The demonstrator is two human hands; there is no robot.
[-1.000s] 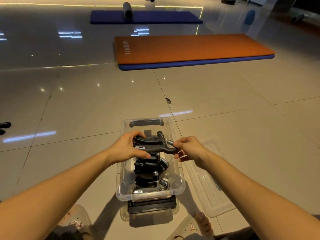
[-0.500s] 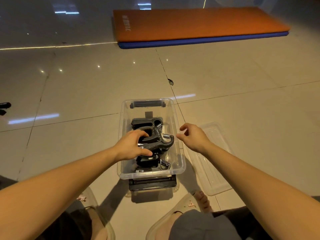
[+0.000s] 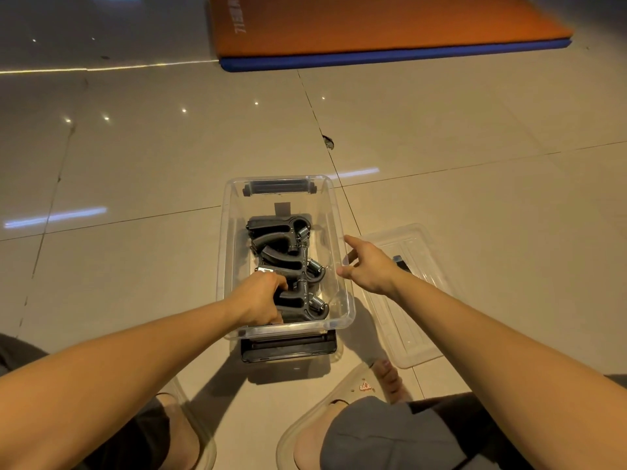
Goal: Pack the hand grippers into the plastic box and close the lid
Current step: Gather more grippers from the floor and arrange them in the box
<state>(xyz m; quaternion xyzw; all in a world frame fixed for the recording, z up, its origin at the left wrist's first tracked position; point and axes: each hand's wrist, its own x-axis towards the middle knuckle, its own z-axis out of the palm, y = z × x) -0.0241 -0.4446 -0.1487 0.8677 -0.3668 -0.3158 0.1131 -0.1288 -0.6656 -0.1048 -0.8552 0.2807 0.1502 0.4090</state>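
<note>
Black gripper (image 3: 296, 296), left fingers (image 3: 277, 282) clasping — right (image 3: 355, 242) splayed

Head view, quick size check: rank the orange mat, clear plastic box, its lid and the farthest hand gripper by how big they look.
1. orange mat, even though the frame crops it.
2. clear plastic box.
3. lid; the right forearm partly covers it, so the gap to the box is unsure.
4. farthest hand gripper.

Floor (image 3: 135, 164): glossy beige tiles, dark grout lines; clear plastic box (image 3: 288, 331), open, standing near the middle; clear lid (image 3: 417, 320) lying flat just right of it; orange mat (image 3: 373, 22) stacked on a blue mat (image 3: 407, 56), far side; two translucent sandals (image 3: 307, 424), worn, nearest.
</note>
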